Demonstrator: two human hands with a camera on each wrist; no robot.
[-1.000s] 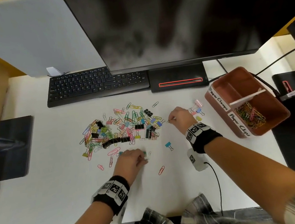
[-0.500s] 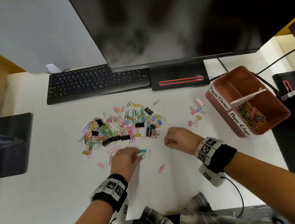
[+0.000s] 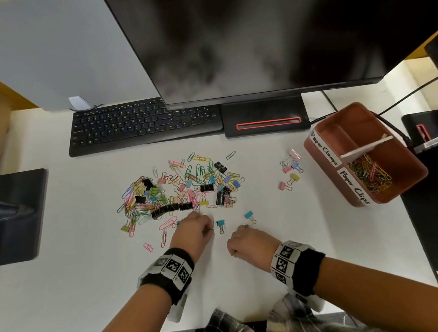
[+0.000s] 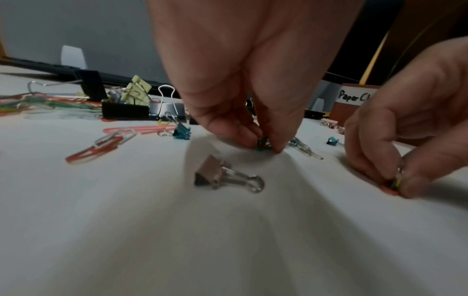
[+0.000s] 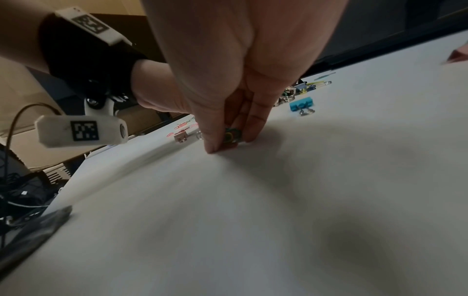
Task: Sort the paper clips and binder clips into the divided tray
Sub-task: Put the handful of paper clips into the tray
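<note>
Left hand (image 4: 243, 80) pinches green clips (image 4: 262, 143) — right hand (image 5: 228, 80) pinches paper clips (image 5: 231, 136) — their axes hidden.

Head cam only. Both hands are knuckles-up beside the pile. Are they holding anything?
Observer: Left wrist view: the left hand pinches a small green clip against the desk.
Operator: Right?
Observer: The right hand pinches a few paper clips, yellow and green among them, fingertips on the desk.
Operator: Anything hidden under them?
Observer: A pinkish binder clip lies on the desk below the left palm, untouched.
</note>
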